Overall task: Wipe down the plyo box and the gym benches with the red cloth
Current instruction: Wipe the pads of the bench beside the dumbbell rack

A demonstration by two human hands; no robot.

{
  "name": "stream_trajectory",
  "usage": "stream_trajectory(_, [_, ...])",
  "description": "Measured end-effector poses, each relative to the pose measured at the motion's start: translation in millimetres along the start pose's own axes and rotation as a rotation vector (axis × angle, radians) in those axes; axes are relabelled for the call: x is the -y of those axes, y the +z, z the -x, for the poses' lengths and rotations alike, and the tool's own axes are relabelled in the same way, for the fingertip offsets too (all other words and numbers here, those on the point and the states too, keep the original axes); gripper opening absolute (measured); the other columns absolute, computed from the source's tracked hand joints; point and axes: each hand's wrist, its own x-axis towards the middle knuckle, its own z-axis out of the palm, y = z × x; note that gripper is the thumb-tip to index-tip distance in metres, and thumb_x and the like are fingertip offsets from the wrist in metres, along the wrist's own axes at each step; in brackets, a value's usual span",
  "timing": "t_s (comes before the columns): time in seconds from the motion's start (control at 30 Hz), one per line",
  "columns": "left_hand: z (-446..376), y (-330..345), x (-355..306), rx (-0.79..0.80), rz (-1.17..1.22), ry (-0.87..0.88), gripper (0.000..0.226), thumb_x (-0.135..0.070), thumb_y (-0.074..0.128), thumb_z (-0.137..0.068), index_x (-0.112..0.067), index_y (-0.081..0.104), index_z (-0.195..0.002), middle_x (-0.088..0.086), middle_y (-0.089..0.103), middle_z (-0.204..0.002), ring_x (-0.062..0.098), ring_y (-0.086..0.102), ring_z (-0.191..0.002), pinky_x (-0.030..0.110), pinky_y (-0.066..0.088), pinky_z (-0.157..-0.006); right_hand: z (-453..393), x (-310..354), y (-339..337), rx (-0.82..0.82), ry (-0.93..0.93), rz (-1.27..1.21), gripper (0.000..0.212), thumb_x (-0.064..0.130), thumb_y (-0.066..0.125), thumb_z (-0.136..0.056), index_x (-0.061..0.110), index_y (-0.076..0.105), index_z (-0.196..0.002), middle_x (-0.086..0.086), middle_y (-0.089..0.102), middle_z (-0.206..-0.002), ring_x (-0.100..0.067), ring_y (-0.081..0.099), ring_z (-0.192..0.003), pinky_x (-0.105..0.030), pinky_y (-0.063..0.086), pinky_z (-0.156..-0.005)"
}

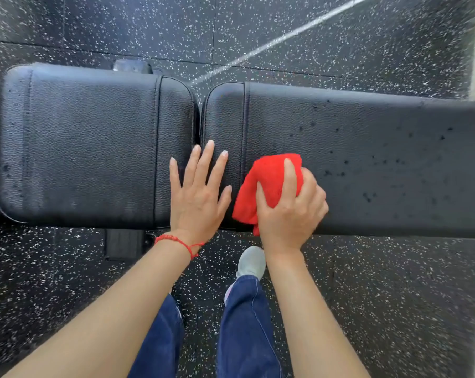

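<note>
right hand [291, 208] grasps bunched red cloth [269, 184] near the worktop [367, 159] front edge; left hand [198, 195] lies flat, fingers spread, across the pad gap.

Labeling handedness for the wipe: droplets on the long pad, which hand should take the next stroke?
Right. The right hand already grips the red cloth on the long pad, beside the droplets. The left hand lies flat across the gap between pads, holding nothing.
</note>
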Motion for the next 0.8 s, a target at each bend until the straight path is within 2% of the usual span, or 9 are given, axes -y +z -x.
stream_trajectory(0.17, [0.9,4.0,-1.0,-0.023,-0.031,-0.007,0.054,-0.032,0.038,-0.089,-0.01,0.04,-0.138,0.014,0.033,-0.148,0.032,0.03,-0.136,0.059,0.013,-0.108,-72.4,9.9,11.7,0.004,-0.023,-0.025,0.051,0.045,0.066,-0.074,0.018,0.063,-0.117,-0.013,0.064,-0.109,-0.034,0.06,-0.088,-0.041,0.045,-0.075])
stream_trajectory(0.37, [-0.9,1.4,-14.0,-0.022,-0.019,-0.086,0.053,-0.03,0.037,-0.089,-0.008,0.041,-0.137,0.015,0.032,-0.147,0.033,0.029,-0.136,0.06,0.012,-0.108,-114.6,12.1,19.4,0.11,-0.02,-0.013,0.056,0.05,0.056,-0.078,0.024,0.053,-0.128,-0.009,0.058,-0.119,-0.033,0.054,-0.095,-0.041,0.038,-0.079])
stream_trajectory(0.5, [-4.3,1.7,-29.6,-0.023,0.012,-0.16,0.056,-0.03,0.036,-0.087,-0.004,0.041,-0.136,0.019,0.032,-0.147,0.036,0.027,-0.136,0.059,0.012,-0.108,-88.8,-16.3,10.5,0.064,-0.116,-0.046,0.054,0.045,0.063,-0.076,0.021,0.057,-0.124,-0.01,0.06,-0.117,-0.033,0.056,-0.093,-0.041,0.043,-0.081])
stream_trajectory(0.63, [-12.5,3.3,-48.3,-0.048,0.044,-0.232,0.056,-0.027,0.036,-0.086,0.0,0.041,-0.135,0.024,0.03,-0.146,0.038,0.025,-0.136,0.06,0.013,-0.108,-24.2,-65.9,-9.2,0.074,-0.111,-0.019,0.05,0.044,0.061,-0.079,0.02,0.057,-0.123,-0.012,0.061,-0.116,-0.034,0.057,-0.092,-0.042,0.044,-0.081])
stream_trajectory(0.73, [-22.0,4.5,-59.9,-0.06,0.044,-0.154,0.056,-0.028,0.039,-0.086,-0.002,0.041,-0.136,0.022,0.032,-0.145,0.038,0.026,-0.136,0.061,0.014,-0.107,-3.9,-82.8,-13.8,0.083,-0.127,0.019,0.049,0.046,0.059,-0.081,0.021,0.053,-0.123,-0.012,0.061,-0.115,-0.033,0.057,-0.091,-0.043,0.043,-0.08])
stream_trajectory(0.8, [-29.6,6.3,-65.4,-0.052,0.036,-0.075,0.057,-0.029,0.039,-0.086,-0.003,0.04,-0.136,0.02,0.032,-0.146,0.036,0.027,-0.136,0.06,0.014,-0.108,-7.8,-81.9,-11.4,0.061,-0.122,0.027,0.047,0.047,0.059,-0.081,0.02,0.056,-0.12,-0.012,0.062,-0.113,-0.033,0.057,-0.09,-0.042,0.043,-0.079])
